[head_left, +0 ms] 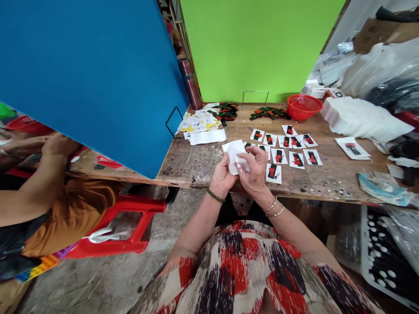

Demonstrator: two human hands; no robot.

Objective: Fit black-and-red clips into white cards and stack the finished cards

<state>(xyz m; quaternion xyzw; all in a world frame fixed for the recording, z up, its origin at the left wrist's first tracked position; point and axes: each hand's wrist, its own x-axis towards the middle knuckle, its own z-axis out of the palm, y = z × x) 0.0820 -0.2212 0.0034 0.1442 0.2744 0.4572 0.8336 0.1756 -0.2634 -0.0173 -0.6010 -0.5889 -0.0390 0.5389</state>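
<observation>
Above the table's front edge, my left hand (221, 178) pinches a small white plastic bag (234, 153) by its lower left side. The thumb and fingers of my right hand (255, 172) are closed on the bag's right side; what lies inside it is hidden. Just right of my hands, several white cards (279, 156) are laid out in uneven rows, each with a black and red piece on it. One such card (273, 173) lies nearest me, beside my right hand. Part of the rows is covered by my right hand.
Behind the cards are loose black and red pieces (269, 113) and a red basket (304, 107). White and yellow papers (201, 121) lie back left. A white bag stack (363, 115) stands right. Blue (98, 78) and green (262, 48) panels border the table; a co-worker's arm (39, 174) shows left.
</observation>
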